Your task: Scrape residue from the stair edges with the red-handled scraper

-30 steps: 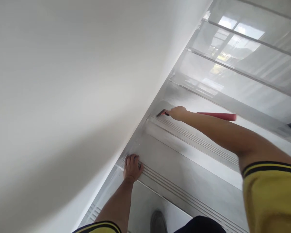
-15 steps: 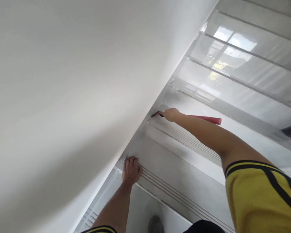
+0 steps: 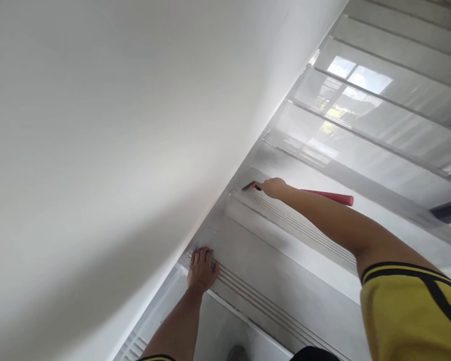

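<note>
Just right of centre, a person's right hand [image 3: 275, 188] gripped a red-handled tool [image 3: 332, 197], its dark head [image 3: 249, 186] at a grooved step [image 3: 293, 221] beside the white wall [image 3: 135, 150]. At lower centre, the left hand [image 3: 202, 271] rested open on the step below [image 3: 255, 260].

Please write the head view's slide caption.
Right grip holding a long red-handled tool, left grip resting on a grooved grey step.

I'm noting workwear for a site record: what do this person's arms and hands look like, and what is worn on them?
The right sleeve is short and yellow, edged in black with a thin yellow line, and black-striped. Only a black-and-yellow edge of the left sleeve shows. The left hand and right hand are bare, without gloves.
</note>
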A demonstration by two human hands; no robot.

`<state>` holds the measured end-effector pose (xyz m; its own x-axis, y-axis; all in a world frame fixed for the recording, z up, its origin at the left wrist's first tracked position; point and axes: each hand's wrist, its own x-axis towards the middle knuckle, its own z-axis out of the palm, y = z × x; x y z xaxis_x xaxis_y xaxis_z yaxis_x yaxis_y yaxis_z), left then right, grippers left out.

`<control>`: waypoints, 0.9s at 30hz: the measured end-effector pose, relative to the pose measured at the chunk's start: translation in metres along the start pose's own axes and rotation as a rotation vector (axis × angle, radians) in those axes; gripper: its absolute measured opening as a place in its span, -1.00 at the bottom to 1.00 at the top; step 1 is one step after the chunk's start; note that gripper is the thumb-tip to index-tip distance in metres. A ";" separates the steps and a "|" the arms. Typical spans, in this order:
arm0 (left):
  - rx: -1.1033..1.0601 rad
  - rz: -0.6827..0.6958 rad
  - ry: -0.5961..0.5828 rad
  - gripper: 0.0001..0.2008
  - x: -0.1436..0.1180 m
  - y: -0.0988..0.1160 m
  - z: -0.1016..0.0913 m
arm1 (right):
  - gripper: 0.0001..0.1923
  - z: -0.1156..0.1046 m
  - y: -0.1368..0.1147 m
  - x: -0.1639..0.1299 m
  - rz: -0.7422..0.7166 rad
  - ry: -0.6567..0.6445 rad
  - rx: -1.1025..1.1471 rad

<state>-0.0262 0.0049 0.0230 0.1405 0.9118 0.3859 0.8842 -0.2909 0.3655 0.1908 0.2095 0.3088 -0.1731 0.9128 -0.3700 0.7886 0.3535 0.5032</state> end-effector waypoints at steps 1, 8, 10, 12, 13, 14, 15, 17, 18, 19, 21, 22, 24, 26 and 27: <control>-0.001 -0.001 0.001 -0.67 0.000 0.000 0.000 | -0.54 0.002 0.003 -0.002 0.008 -0.013 -0.004; 0.024 0.009 0.006 -0.69 0.001 0.001 -0.004 | -0.59 -0.007 -0.003 0.003 0.032 0.041 0.053; 0.013 0.005 0.008 -0.69 0.001 0.001 -0.005 | -0.56 -0.007 -0.004 0.002 0.027 0.024 0.046; 0.009 -0.001 0.006 -0.69 0.001 0.001 -0.006 | -0.52 -0.007 -0.003 0.000 0.026 0.001 0.030; 0.010 0.000 0.004 -0.69 0.001 0.002 -0.007 | -0.51 -0.007 -0.002 -0.001 0.027 -0.004 0.023; 0.014 0.002 0.003 -0.68 0.000 0.002 -0.008 | -0.50 -0.008 -0.002 -0.002 0.030 -0.006 0.020; 0.019 0.002 0.003 -0.68 0.000 0.002 -0.009 | -0.51 -0.009 -0.003 -0.002 0.035 -0.006 0.021; 0.027 0.000 0.004 -0.67 0.000 0.003 -0.010 | -0.53 -0.012 -0.004 -0.002 0.041 0.003 0.027; 0.029 -0.001 0.003 -0.67 0.000 0.003 -0.010 | -0.54 -0.013 -0.005 -0.003 0.039 0.006 0.031; 0.030 0.001 0.003 -0.67 -0.001 0.003 -0.010 | -0.54 -0.014 -0.005 -0.003 0.038 0.005 0.035; 0.028 0.007 0.004 -0.67 -0.001 0.002 -0.009 | -0.53 -0.012 -0.005 -0.005 0.037 -0.004 0.035; 0.027 0.011 0.006 -0.68 -0.001 0.001 -0.008 | -0.53 -0.011 -0.005 -0.005 0.036 -0.004 0.034; 0.028 0.011 0.011 -0.68 -0.002 0.001 -0.006 | -0.55 -0.010 -0.007 -0.002 0.029 0.019 0.039; 0.032 0.009 0.009 -0.69 -0.001 0.000 -0.004 | -0.59 -0.011 -0.012 0.003 0.015 0.063 0.058; 0.033 0.011 0.004 -0.68 -0.001 0.000 -0.004 | -0.59 -0.010 -0.014 0.005 0.013 0.081 0.070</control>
<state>-0.0279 0.0027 0.0259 0.1490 0.9074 0.3930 0.8969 -0.2914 0.3326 0.1726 0.2116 0.3078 -0.2073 0.9318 -0.2979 0.8299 0.3287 0.4508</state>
